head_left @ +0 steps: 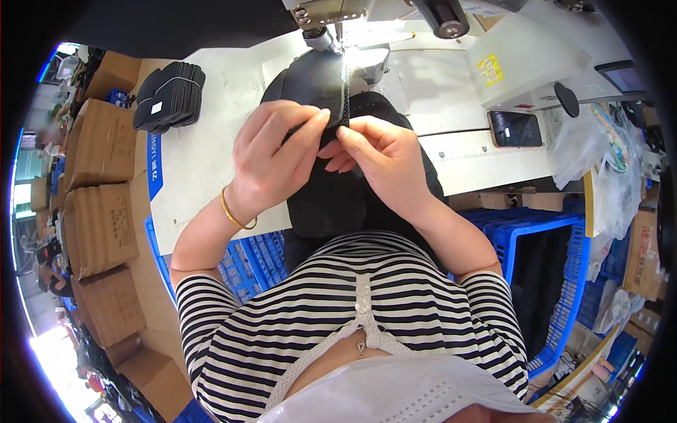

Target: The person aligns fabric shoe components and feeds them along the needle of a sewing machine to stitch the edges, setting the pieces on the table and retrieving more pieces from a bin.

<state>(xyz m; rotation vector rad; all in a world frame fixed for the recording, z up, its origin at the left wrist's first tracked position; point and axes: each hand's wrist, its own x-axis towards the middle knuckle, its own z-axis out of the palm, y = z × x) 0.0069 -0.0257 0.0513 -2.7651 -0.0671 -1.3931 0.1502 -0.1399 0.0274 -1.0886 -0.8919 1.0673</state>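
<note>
A: Where to find the black fabric [303, 88]?

B: Above the white table [218, 155], far end beneath the sewing machine [328, 13], near edge between the fingertips.

A: Pointing which way?

B: Straight away from the body, lengthwise toward the lit needle area, with a dotted mesh strip [345, 106] along the right side.

A: And in hand?

B: With the left hand [273, 156], pinching from the left, knuckles up. With the right hand [388, 156], gripping just beside, thumb uppermost. Both forearms angled inward, elbows wide.
</note>
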